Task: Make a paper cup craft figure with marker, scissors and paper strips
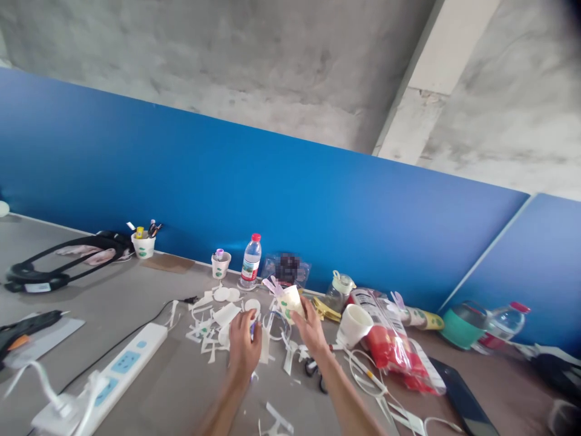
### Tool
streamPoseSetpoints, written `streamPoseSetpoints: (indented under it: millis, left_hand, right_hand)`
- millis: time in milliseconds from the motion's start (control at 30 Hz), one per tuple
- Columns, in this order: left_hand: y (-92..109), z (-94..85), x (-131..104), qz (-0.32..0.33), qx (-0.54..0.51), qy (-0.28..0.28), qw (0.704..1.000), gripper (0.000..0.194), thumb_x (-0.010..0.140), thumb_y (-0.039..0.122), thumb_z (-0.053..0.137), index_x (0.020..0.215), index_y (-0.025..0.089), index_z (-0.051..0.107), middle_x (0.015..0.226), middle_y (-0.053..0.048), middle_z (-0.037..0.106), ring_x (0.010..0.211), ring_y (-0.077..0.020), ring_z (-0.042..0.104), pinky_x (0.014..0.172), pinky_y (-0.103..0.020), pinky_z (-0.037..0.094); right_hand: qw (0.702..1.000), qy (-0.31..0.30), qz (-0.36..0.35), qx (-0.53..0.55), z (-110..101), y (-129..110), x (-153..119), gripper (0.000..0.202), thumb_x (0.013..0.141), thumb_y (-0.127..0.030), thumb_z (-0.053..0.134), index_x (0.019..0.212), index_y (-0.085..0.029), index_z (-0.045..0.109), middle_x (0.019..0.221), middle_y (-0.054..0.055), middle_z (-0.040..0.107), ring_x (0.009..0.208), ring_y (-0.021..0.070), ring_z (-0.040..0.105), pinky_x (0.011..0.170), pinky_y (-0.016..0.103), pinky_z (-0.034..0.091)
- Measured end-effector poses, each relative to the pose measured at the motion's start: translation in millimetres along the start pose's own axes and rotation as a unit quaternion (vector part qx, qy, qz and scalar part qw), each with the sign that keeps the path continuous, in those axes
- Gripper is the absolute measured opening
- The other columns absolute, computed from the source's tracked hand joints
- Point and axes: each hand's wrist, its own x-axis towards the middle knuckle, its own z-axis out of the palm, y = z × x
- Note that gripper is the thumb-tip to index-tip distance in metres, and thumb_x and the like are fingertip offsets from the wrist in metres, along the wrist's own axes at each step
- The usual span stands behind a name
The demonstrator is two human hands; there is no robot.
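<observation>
A white paper cup with green marks point(289, 301) is in my right hand point(309, 324), tilted, with pale purple strips point(273, 286) beside its rim. My right fingers are wrapped round the cup's side. To the left, my left hand point(246, 342) is above the table with its fingers curled; a small purple thing point(252, 329) shows between thumb and fingers, too small to name. White paper scraps and round cut pieces point(222, 295) lie spread behind and left of my left hand. Black-handled scissors point(312, 367) lie just beneath my right wrist, partly hidden.
A water bottle point(251, 261) and a small cup point(220, 265) stand near the blue partition point(290, 194). Left are a pen cup point(144, 244) and a power strip point(122, 366). A white cup point(354, 326), red packages point(394, 348), cables and a phone point(463, 396) lie right.
</observation>
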Motion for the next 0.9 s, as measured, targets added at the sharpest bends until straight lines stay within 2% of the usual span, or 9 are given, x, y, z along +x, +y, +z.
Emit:
streamPoseSetpoints:
  millis: [67, 167, 300, 433, 633, 800, 900]
  left_hand:
    - [3, -1.5, 1, 0.016, -0.062, -0.026, 0.998, 0.026, 0.085, 0.027, 0.046, 0.105, 0.019, 0.060, 0.099, -0.012, 0.066, 0.098, -0.0266, 0.060, 0.091, -0.043, 0.043]
    - [10, -4.7, 0, -0.001, -0.124, -0.077, 0.989, 0.031, 0.085, 0.035, 0.048, 0.109, 0.020, 0.060, 0.106, -0.012, 0.064, 0.105, -0.0269, 0.058, 0.093, -0.042, 0.044]
    - [20, -9.2, -1, -0.026, -0.173, -0.134, 0.975, 0.037, 0.082, 0.041, 0.054, 0.113, 0.022, 0.062, 0.114, -0.012, 0.062, 0.113, -0.0279, 0.054, 0.099, -0.044, 0.041]
    - [26, -10.6, -2, -0.032, -0.198, -0.140, 0.969, 0.042, 0.079, 0.041, 0.059, 0.116, 0.023, 0.062, 0.123, -0.012, 0.058, 0.121, -0.0288, 0.049, 0.104, -0.045, 0.037]
    - [29, -10.0, -3, -0.028, -0.213, -0.136, 0.967, 0.040, 0.078, 0.038, 0.062, 0.114, 0.023, 0.063, 0.125, -0.012, 0.055, 0.122, -0.0289, 0.048, 0.104, -0.043, 0.037]
    - [30, -9.8, -2, -0.043, -0.223, -0.144, 0.963, 0.027, 0.080, 0.038, 0.059, 0.100, 0.022, 0.069, 0.116, -0.011, 0.061, 0.113, -0.0282, 0.053, 0.099, -0.041, 0.041]
    - [32, -10.4, -2, -0.068, -0.241, -0.150, 0.956, 0.029, 0.082, 0.040, 0.058, 0.102, 0.022, 0.069, 0.110, -0.010, 0.065, 0.106, -0.0266, 0.057, 0.096, -0.039, 0.042]
  right_hand:
    - [0.994, -0.036, 0.020, 0.106, -11, -12, -18, 0.044, 0.075, -0.033, 0.059, 0.116, -0.017, 0.059, 0.113, 0.010, 0.065, 0.101, 0.0273, 0.061, 0.088, 0.040, 0.048]
    - [0.976, -0.046, 0.036, 0.209, -18, -24, -44, 0.044, 0.078, -0.037, 0.059, 0.117, -0.016, 0.061, 0.110, 0.009, 0.068, 0.100, 0.0271, 0.062, 0.085, 0.038, 0.049]
    - [0.968, -0.040, 0.032, 0.247, -14, -28, -63, 0.044, 0.077, -0.040, 0.061, 0.114, -0.016, 0.064, 0.107, 0.008, 0.069, 0.097, 0.0267, 0.063, 0.083, 0.037, 0.051]
    - [0.961, -0.021, 0.022, 0.275, -4, -19, -69, 0.048, 0.080, -0.042, 0.059, 0.122, -0.019, 0.059, 0.120, 0.009, 0.065, 0.109, 0.0284, 0.060, 0.090, 0.040, 0.050]
    - [0.965, -0.002, 0.006, 0.263, 7, -5, -80, 0.049, 0.084, -0.042, 0.057, 0.127, -0.019, 0.051, 0.125, 0.011, 0.061, 0.113, 0.0261, 0.058, 0.094, 0.038, 0.049]
    - [0.979, -0.051, -0.037, 0.195, 7, -14, -88, 0.040, 0.089, -0.036, 0.053, 0.125, -0.019, 0.053, 0.118, 0.009, 0.064, 0.108, 0.0238, 0.060, 0.093, 0.035, 0.048]
    - [0.984, -0.059, -0.046, 0.164, 4, -20, -90, 0.040, 0.089, -0.036, 0.051, 0.125, -0.019, 0.053, 0.117, 0.009, 0.064, 0.107, 0.0238, 0.060, 0.093, 0.034, 0.047]
